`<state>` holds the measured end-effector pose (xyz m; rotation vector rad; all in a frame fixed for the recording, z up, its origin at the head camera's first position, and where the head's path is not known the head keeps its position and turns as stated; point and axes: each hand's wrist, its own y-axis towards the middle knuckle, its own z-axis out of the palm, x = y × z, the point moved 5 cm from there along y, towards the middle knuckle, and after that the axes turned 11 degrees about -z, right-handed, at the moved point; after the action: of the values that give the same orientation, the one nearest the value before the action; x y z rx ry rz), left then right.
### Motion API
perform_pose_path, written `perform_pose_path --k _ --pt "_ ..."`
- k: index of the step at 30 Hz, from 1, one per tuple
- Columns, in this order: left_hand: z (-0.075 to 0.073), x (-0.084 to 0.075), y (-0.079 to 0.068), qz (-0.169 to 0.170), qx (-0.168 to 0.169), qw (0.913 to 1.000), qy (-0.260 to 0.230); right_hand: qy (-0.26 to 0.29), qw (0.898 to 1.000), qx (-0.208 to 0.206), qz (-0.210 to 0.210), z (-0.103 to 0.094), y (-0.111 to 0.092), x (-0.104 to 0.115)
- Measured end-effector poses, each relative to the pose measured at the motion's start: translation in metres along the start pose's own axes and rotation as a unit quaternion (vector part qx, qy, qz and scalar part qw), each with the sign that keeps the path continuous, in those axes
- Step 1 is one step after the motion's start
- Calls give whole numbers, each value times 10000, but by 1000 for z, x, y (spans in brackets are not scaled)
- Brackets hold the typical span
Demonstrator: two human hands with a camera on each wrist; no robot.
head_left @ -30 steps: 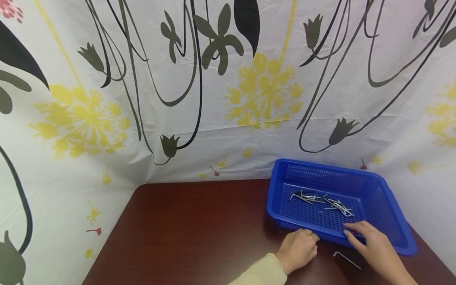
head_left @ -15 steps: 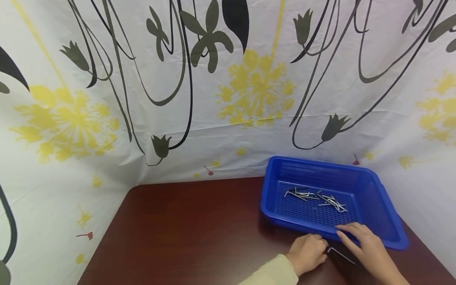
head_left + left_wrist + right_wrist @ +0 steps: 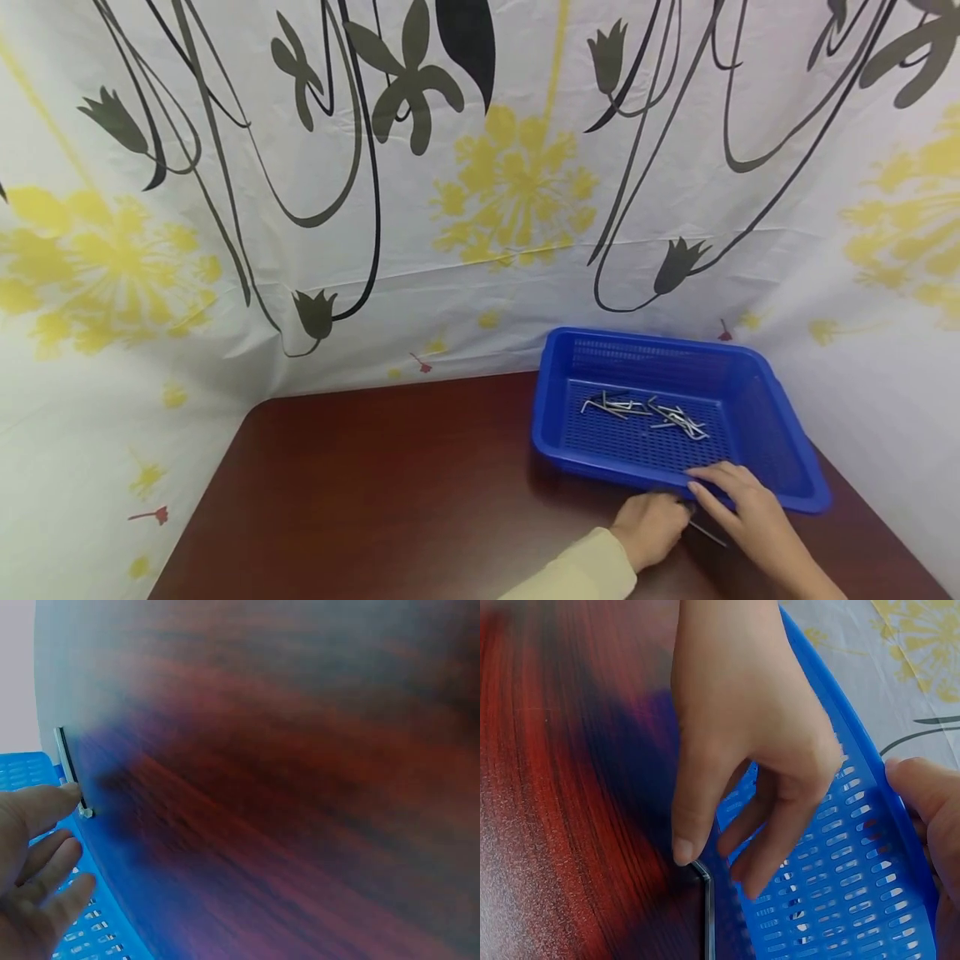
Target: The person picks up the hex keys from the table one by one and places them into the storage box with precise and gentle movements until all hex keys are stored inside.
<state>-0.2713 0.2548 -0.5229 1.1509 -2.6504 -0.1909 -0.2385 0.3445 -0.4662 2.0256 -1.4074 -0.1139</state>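
An L-shaped hex key (image 3: pixel 708 534) lies on the table just in front of a blue perforated basket (image 3: pixel 660 340). My left hand (image 3: pixel 651 528) reaches down to its bent end. In the right wrist view, the left thumb touches the short arm of the hex key (image 3: pixel 709 915), and the other fingers hang loosely bent beside the basket wall. My right hand (image 3: pixel 752 515) holds the basket's front rim, with fingers over the inside and the thumb outside. Several more hex keys (image 3: pixel 678 421) lie in two loose groups on the basket floor.
The dark reddish-brown table (image 3: pixel 390 475) stretches to the left of the basket. A white cloth with printed flowers (image 3: pixel 420 308) hangs behind the table and along both sides.
My left hand has moved right along the basket's front to the hex key and now touches it. The right hand stays on the rim. The view has shifted slightly.
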Motion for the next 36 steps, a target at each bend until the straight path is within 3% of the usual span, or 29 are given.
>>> perform_pose_path --k 8,13,18,36 --pt "6 -6 3 36 185 9986 497 3 10000 -31 11 0 1 3" --pt "5 -5 3 65 350 9989 302 -36 9999 -134 -54 -1 1 3" --pt "2 -3 1 47 293 9995 54 -138 9996 -219 -129 -3 1 3" --pt "4 1 -9 87 407 9991 -119 -152 9995 -251 -100 -3 -1 3"
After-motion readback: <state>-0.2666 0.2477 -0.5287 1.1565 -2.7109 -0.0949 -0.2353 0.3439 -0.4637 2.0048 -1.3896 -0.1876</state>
